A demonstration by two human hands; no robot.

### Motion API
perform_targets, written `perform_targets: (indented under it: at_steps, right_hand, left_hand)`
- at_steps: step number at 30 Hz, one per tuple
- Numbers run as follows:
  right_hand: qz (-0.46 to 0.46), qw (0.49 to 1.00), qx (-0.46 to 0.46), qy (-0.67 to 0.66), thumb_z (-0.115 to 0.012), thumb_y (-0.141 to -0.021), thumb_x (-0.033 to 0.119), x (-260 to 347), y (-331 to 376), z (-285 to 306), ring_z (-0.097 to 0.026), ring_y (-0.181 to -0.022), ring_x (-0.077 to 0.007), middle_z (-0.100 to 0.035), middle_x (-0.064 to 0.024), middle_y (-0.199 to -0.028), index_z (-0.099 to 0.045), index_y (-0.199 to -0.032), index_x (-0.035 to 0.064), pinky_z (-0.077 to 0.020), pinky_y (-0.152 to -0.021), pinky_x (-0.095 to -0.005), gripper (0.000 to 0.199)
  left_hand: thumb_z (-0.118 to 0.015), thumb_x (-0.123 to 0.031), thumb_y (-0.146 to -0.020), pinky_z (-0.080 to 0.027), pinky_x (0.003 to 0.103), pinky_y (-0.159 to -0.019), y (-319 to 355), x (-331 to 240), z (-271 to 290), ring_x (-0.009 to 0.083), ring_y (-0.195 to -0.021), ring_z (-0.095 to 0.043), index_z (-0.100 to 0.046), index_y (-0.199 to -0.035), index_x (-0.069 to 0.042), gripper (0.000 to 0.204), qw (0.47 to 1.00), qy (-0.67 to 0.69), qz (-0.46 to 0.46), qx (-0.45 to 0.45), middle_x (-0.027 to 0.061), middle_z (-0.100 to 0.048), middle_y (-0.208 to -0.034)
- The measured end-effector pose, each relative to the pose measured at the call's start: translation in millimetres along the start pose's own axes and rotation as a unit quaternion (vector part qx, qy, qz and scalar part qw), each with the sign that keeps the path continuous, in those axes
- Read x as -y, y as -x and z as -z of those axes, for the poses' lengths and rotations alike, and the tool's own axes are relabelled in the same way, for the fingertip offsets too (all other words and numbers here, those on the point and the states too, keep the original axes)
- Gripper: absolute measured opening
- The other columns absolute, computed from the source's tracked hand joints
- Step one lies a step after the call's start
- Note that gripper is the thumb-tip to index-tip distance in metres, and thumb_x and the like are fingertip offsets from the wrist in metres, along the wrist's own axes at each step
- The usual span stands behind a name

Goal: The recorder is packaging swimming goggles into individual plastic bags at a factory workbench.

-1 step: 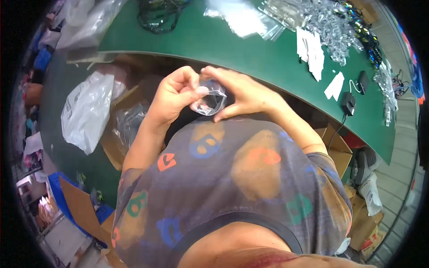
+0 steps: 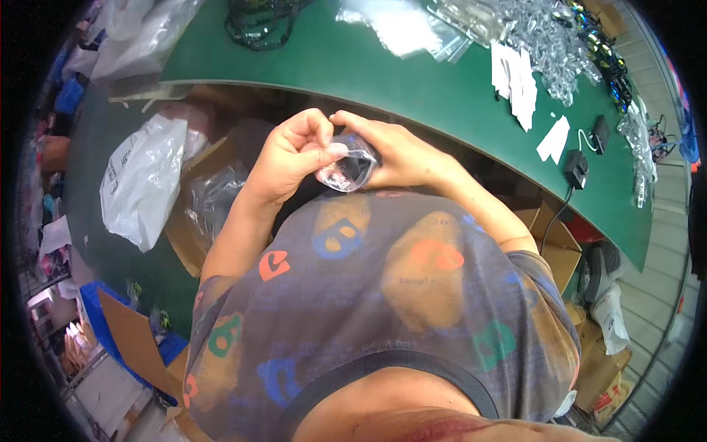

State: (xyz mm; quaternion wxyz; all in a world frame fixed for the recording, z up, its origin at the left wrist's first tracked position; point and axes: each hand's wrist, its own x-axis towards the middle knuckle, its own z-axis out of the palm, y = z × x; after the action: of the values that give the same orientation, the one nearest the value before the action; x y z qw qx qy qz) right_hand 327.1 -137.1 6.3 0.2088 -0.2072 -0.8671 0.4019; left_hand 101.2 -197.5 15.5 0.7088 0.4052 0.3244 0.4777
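Both your hands are up close to your chest, right at the centre of view, working one small clear plastic bag (image 2: 347, 168) between them. Your left hand (image 2: 291, 158) pinches the bag's upper edge, thumb pressed over curled fingers, seemingly to keep the mouth of the film steady. Your right hand (image 2: 394, 155) cups the bag from the three o'clock side, fingers curled around its back, so it is closed on the bag too. Held this near the body and off the counter (image 2: 412, 81), the bag sits where you can look straight down at it. Something dark shows through the film, but what it is I cannot tell.

Up at twelve o'clock, the green counter carries a tangle of dark cord (image 2: 258, 22) near its far edge. Towards one o'clock lie flat clear bags (image 2: 401, 26), and beyond them a glittering heap of filled clear packets (image 2: 549, 37), handy for an outstretched arm. White paper slips (image 2: 515, 77) lie just beside that heap, with a small black adapter (image 2: 576, 169) and its cable at three o'clock by the counter's near edge.

Down at nine o'clock, below the counter, a white plastic sack (image 2: 143, 180) slumps next to an open cardboard box (image 2: 195, 221) lined with crumpled clear film; its contents are hidden. More cardboard boxes (image 2: 549, 239) sit at four o'clock, partly behind your sleeve.
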Motion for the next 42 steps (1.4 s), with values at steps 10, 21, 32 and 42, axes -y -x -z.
perform_targets:
  at_steps: [10, 21, 32, 42]
  right_hand:
    - [-0.116, 0.974, -0.072, -0.183, -0.086, -0.076, 0.015, -56.2, 30.9, -39.1, -0.068, -0.100, -0.0152, -0.071, -0.0057, -0.108, -0.065, -0.120, 0.0061, -0.0552, -0.087, -0.0328, 0.049]
    - [-0.218, 0.965, -0.054, -0.136, -0.087, -0.075, 0.030, -102.6, 58.1, -55.8, -0.069, -0.102, -0.0199, -0.072, -0.0090, -0.109, -0.062, -0.125, 0.0091, -0.0541, -0.088, -0.0348, 0.060]
    - [-0.233, 0.964, -0.031, -0.123, -0.086, -0.075, 0.036, -106.9, 72.4, -66.9, -0.071, -0.103, -0.0282, -0.071, -0.0140, -0.113, -0.059, -0.128, 0.0093, -0.0552, -0.089, -0.0388, 0.066]
    - [-0.236, 0.952, -0.087, -0.176, -0.085, -0.074, 0.031, -120.2, 104.5, -69.7, -0.067, -0.112, -0.0253, -0.068, -0.0138, -0.120, -0.055, -0.135, 0.0066, -0.0517, -0.095, -0.0374, 0.073]
  left_hand:
    - [-0.085, -0.008, -0.077, -0.052, 0.032, -0.083, -1.6, 12.6, 2.7, 0.0194, -0.096, -0.062, -0.061, -0.100, -0.004, 0.034, 0.881, -0.363, -0.304, -0.022, 0.0109, -0.060, -0.108]
    - [-0.075, -0.008, -0.087, -0.039, 0.048, -0.111, -26.3, 28.1, -14.7, 0.0350, -0.134, -0.053, -0.070, -0.086, -0.005, 0.006, 0.923, -0.314, -0.202, 0.097, 0.0155, -0.066, -0.128]
    - [-0.076, -0.015, -0.086, -0.038, 0.048, -0.112, -50.0, 66.7, -22.4, 0.0331, -0.138, -0.049, -0.074, -0.089, -0.008, 0.008, 0.803, -0.550, -0.208, 0.101, 0.0123, -0.065, -0.131]
    - [-0.089, -0.025, -0.073, -0.045, 0.044, -0.106, -45.5, 58.8, -21.1, 0.0335, -0.131, -0.054, -0.072, -0.098, -0.007, 0.036, 0.800, -0.559, -0.175, 0.130, 0.0138, -0.063, -0.132]
